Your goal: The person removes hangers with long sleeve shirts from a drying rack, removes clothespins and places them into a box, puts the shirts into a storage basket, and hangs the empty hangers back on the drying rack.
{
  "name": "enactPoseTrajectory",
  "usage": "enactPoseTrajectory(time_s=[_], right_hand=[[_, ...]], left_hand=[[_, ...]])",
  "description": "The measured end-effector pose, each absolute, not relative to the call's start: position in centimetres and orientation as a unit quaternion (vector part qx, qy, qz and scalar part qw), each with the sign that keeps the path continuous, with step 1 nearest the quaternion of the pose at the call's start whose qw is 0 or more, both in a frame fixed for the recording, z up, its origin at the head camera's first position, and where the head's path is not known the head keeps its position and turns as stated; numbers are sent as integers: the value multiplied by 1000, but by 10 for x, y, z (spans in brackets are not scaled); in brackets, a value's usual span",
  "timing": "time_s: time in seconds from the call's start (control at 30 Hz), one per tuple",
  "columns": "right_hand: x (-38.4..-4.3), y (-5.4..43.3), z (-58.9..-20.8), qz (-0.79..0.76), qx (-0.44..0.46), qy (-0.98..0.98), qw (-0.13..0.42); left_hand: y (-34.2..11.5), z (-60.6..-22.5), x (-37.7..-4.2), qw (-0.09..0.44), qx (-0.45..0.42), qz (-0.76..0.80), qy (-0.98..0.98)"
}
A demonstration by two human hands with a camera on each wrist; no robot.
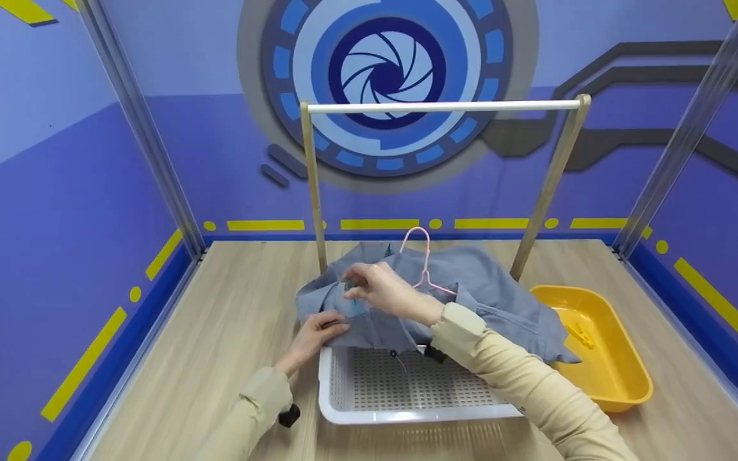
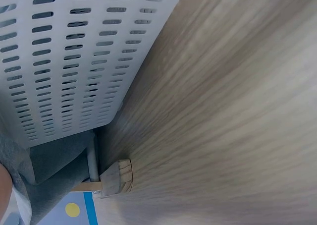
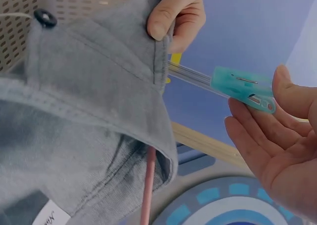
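Note:
A grey shirt (image 1: 510,301) lies draped over the white basket (image 1: 420,416), with a pink hanger (image 1: 417,240) inside it and its hook sticking up. My left hand (image 1: 318,333) pinches the edge of the cloth at the left; the right wrist view shows its thumb on the fabric (image 3: 94,61). Above it, my right hand (image 1: 385,291) holds a teal clothespin (image 3: 240,86) between thumb and fingers, a little apart from the cloth. A dark button (image 3: 45,18) and a white label (image 3: 52,215) show on the shirt.
Behind the shirt stands a wooden rack with a white bar (image 1: 439,107). A yellow tray (image 1: 635,378) holding yellow clothespins (image 1: 580,335) sits at the right, close to the shirt. Printed panels (image 1: 228,160) enclose the wooden table (image 1: 228,282).

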State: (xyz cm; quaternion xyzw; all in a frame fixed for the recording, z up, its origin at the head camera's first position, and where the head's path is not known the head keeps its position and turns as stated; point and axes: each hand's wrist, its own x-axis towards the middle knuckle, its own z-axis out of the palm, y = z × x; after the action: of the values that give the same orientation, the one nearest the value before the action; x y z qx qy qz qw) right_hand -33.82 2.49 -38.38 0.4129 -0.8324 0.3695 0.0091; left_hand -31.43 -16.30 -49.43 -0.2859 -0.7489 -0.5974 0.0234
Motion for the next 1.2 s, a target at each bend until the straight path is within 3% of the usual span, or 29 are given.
enactPoseTrajectory(time_s=[0.7, 1.2], right_hand=[[-335, 71, -359, 377, 423, -822, 59], [-339, 119, -351, 419, 352, -832, 95]], left_hand=[[-163, -493, -314, 25, -278, -606, -745], [-162, -492, -313, 25, -264, -602, -753]])
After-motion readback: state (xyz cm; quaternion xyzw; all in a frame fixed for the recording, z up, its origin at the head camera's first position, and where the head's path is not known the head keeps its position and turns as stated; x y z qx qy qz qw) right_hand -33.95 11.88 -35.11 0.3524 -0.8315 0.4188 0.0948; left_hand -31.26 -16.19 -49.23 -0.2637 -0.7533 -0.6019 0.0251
